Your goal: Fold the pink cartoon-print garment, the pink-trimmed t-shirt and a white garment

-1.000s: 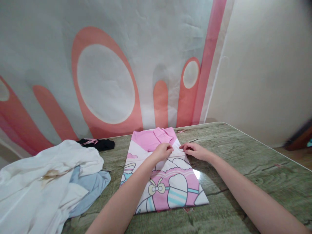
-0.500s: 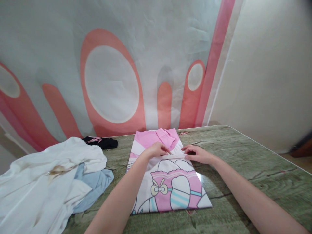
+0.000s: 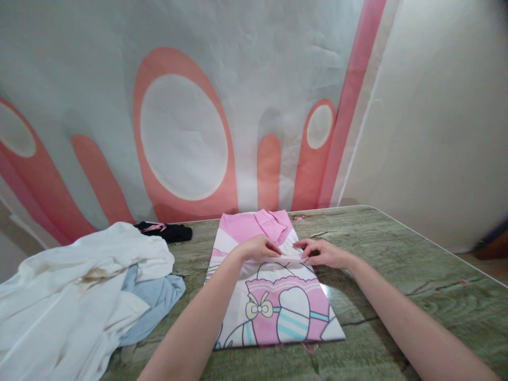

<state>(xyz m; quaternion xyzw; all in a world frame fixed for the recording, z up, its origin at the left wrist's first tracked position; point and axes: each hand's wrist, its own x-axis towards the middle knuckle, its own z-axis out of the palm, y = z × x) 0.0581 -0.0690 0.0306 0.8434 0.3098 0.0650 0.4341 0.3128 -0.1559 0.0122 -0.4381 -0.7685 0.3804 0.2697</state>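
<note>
A pink and white cartoon-print garment (image 3: 278, 307) lies flat in the middle of the green table (image 3: 397, 275), its pink upper part towards the wall. My left hand (image 3: 256, 247) rests on it near the far end, fingers curled and pinching a fold of the cloth. My right hand (image 3: 323, 252) lies just to the right, fingers also pinched on the same fold edge. The two hands are a short gap apart.
A heap of white cloth (image 3: 71, 296) with a brown stain covers the table's left side, with a light blue cloth (image 3: 154, 301) under it. A small black garment (image 3: 170, 232) lies by the wall. The table's right edge runs diagonally at the right.
Both hands have drawn slightly nearer to me along the garment, holding the fold. The camera has shifted a little, so the scene sits further right.
</note>
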